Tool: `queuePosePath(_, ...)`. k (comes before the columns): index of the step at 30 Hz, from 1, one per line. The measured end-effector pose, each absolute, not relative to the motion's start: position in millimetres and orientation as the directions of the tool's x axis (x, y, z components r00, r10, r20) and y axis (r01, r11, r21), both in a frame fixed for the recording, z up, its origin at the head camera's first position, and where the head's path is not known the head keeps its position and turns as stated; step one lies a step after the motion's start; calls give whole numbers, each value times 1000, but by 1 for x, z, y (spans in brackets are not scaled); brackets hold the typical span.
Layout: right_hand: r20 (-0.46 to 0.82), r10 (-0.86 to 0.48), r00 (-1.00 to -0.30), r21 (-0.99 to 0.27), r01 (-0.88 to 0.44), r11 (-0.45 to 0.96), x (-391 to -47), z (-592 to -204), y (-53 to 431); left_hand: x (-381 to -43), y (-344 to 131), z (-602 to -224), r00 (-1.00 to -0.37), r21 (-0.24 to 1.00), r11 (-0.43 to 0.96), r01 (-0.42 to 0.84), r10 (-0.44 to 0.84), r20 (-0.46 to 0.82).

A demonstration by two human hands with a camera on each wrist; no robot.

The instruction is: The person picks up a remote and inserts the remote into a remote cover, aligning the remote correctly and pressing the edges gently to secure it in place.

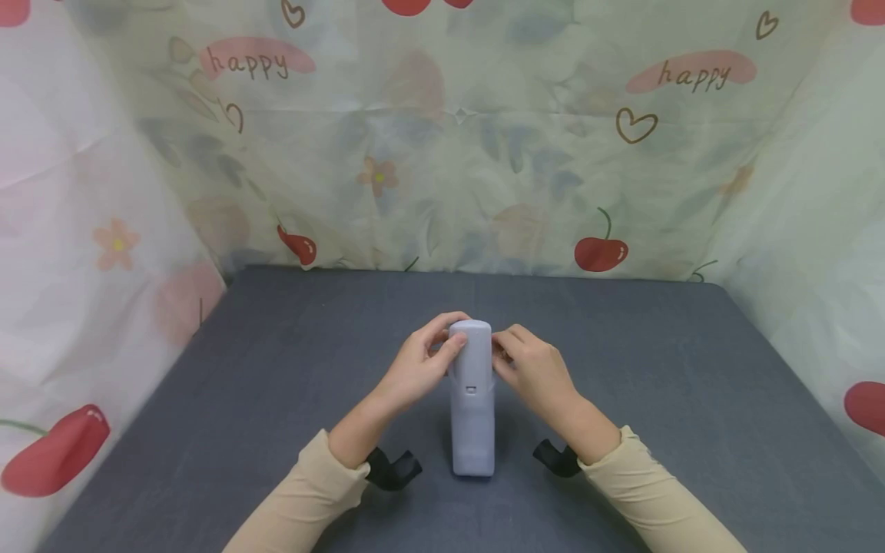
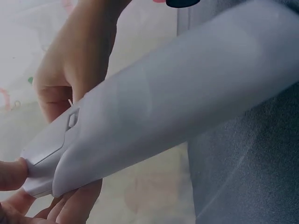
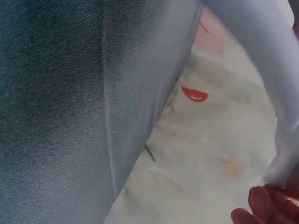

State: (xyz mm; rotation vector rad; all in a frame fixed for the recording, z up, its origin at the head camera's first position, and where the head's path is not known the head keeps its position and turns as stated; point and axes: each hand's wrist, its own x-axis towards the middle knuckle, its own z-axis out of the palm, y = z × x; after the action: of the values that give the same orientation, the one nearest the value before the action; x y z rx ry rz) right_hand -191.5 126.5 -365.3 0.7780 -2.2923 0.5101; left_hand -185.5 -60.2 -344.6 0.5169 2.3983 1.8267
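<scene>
A long pale lavender plastic device (image 1: 473,430) stands upright or slightly tilted between the hands, its exact kind unclear. A small latch and the seam of a cover show on its narrower part, and the other end is wider. My left hand (image 1: 411,365) grips the narrow top, thumb on the near face and fingers behind. At the right edge of that same top, my right hand (image 1: 539,372) holds on with bent fingers, their tips partly hidden. In the left wrist view the device (image 2: 154,98) slants across the picture. The right wrist view catches its side (image 3: 275,60) above curled fingers (image 3: 264,203).
A dark grey cloth-covered table (image 1: 263,369) spreads beneath the hands. Behind it and along both sides hangs a pale curtain (image 1: 456,153) printed with cherries, hearts and flowers. Black straps (image 1: 394,470) show at the wrists below the beige sleeves (image 1: 304,491).
</scene>
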Motion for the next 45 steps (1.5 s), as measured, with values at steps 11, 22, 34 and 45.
queuePosePath(11, 629, -301, -717, -448, -650, 613, -195, -357, 133, -190, -61, -346, -929, 933, 286, 217, 355, 107)
queuePosePath(22, 516, -171, -839, -673, -521, 526, -197, -347, 133, -183, -56, -347, -920, 915, 322, 243, 376, 112)
queuePosePath(34, 489, -128, -863, -706, -478, 523, -196, -337, 130, -180, -54, -346, -895, 879, 346, 327, 412, 170)
queuePosePath(45, 772, -234, -591, -329, -686, 650, -199, -344, 124, -181, -49, -345, -917, 870, 379, 315, 358, 175)
